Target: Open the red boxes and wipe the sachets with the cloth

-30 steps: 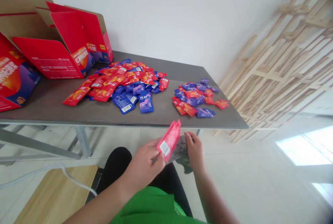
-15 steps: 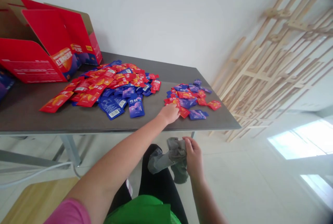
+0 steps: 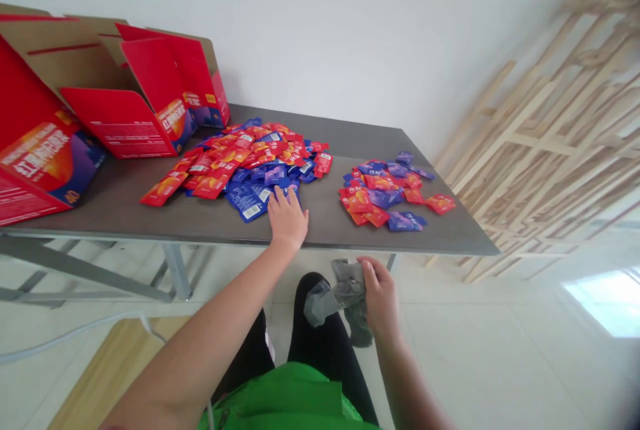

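Note:
My left hand (image 3: 289, 218) rests at the front of the large heap of red and blue sachets (image 3: 225, 160). Its fingers are stretched out and apart over a blue sachet (image 3: 291, 191), which they partly cover. Below the table edge, my right hand (image 3: 381, 293) is closed on a crumpled grey, thin, partly see-through material (image 3: 345, 287) that hangs over my leg; whether it is a bag or a cloth I cannot tell. To the right on the table lies a smaller heap of red and blue sachets (image 3: 383, 198).
Open red cardboard boxes (image 3: 120, 123) stand at the left of the dark table (image 3: 330, 233). Wooden frames (image 3: 540, 130) lean against the wall on the right. Under the table are metal legs (image 3: 176, 270), a wooden seat (image 3: 120, 363) and a white cable (image 3: 75, 333).
My left hand has moved left from the small heap to the blue sachet by the large heap, its fingers opening out. My right hand keeps the grey material. The view has shifted left.

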